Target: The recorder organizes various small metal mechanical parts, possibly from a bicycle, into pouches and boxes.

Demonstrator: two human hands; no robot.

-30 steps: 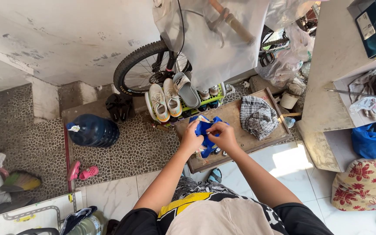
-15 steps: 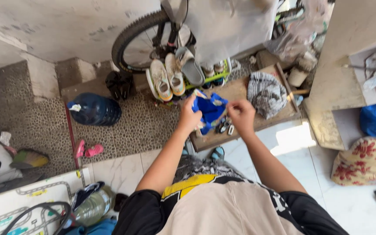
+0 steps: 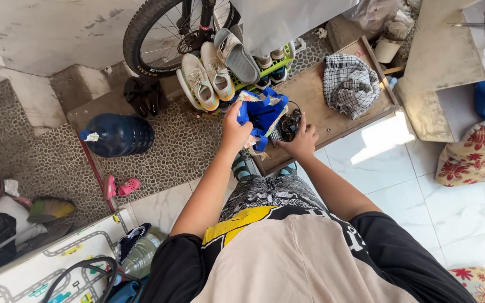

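Blue cloth bag (image 3: pixel 263 114) pinched in L hand (image 3: pixel 234 130) | R hand (image 3: pixel 300 140) grip spread on dark items (image 3: pixel 288 124), maybe keys | wooden board (image 3: pixel 321 106)

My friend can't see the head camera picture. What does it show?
Seen from above, a person's left hand holds a blue cloth while the right hand rests on small dark objects on a wooden board. Shoes, a bicycle wheel and a checked cloth lie nearby.
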